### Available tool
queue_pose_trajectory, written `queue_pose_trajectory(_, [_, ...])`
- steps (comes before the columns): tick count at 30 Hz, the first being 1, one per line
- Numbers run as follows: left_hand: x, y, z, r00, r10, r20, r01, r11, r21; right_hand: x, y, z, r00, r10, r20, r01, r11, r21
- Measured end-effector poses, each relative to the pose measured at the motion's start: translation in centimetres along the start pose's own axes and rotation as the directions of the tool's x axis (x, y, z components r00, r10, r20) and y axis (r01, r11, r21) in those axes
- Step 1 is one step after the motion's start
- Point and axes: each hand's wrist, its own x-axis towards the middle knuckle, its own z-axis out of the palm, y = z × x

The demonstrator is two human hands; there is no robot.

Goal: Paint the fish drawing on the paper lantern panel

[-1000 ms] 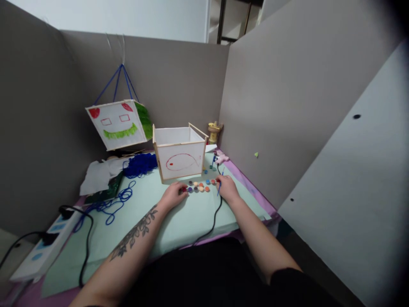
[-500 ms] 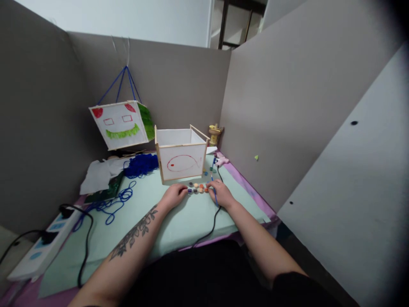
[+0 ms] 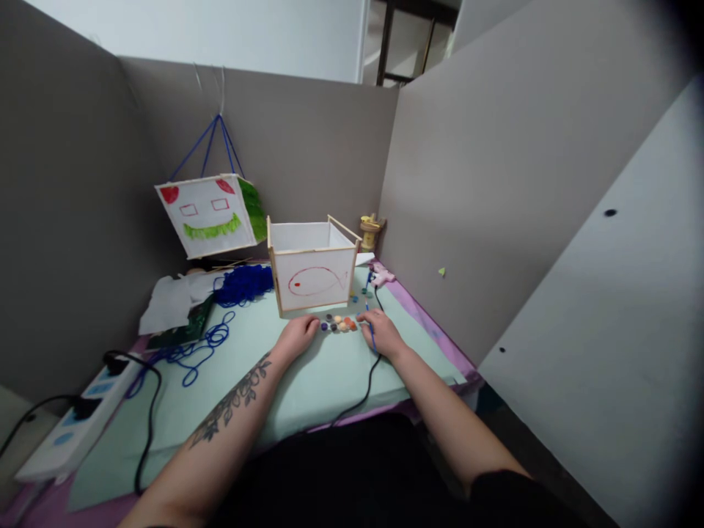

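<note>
Several small paint pots [image 3: 342, 327], joined in rows of purple, dark, cream and orange, lie on the pale green table covering. My left hand [image 3: 297, 335] rests just left of them, fingers curled together and thumb against them, with nothing visible inside. To their right, my right hand [image 3: 383, 334] grips a slim blue paintbrush [image 3: 372, 337], its tip pointing away from me. Behind the pots stands an open-topped box lantern [image 3: 319, 258] of white panels on a wooden frame. A red fish outline with a filled red eye is on its front panel.
A painted lantern [image 3: 209, 216] hangs by blue cords at the back left. Below it lie a blue yarn heap [image 3: 243, 284], loose blue cord [image 3: 190, 354] and white cloth [image 3: 168, 304]. A power strip [image 3: 71, 425] is left; a pink glue gun [image 3: 383, 274] lies right.
My left hand has drawn back slightly left from the paint pots, and my right hand has eased off their orange end. The pots now lie free between my hands; the brush stays in my right hand.
</note>
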Motion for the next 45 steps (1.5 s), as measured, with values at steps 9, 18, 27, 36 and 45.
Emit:
queue_pose_trajectory(9, [0.4,-2.7,-2.2,0.99,0.127,0.06,-0.131,0.989,0.063,1.0,-0.8,1.2,0.996,0.001,0.094,0.005,0.998,-0.057])
queue_pose_trajectory(18, [0.5,-2.7,-2.3,0.991,0.114,0.076,-0.119,0.991,0.066,1.6,-1.6,2.1,0.985,0.014,0.173,0.026,0.973,-0.228])
queue_pose_trajectory(27, [0.2,-2.4,-2.5,0.992,0.098,0.085,-0.104,0.992,0.067,0.7,-1.3,1.7,0.999,0.015,0.043,-0.009,0.99,-0.139])
queue_pose_trajectory(36, [0.1,-2.0,-2.4,0.998,0.039,0.039,-0.044,0.993,0.11,0.7,-1.8,-0.3,0.894,0.445,0.047,-0.36,0.653,0.666])
queue_pose_trajectory(45, [0.0,-2.4,-1.8,0.988,-0.12,-0.098,0.138,0.97,0.202,0.9,-1.4,-1.2,0.854,0.448,0.266,-0.422,0.297,0.857])
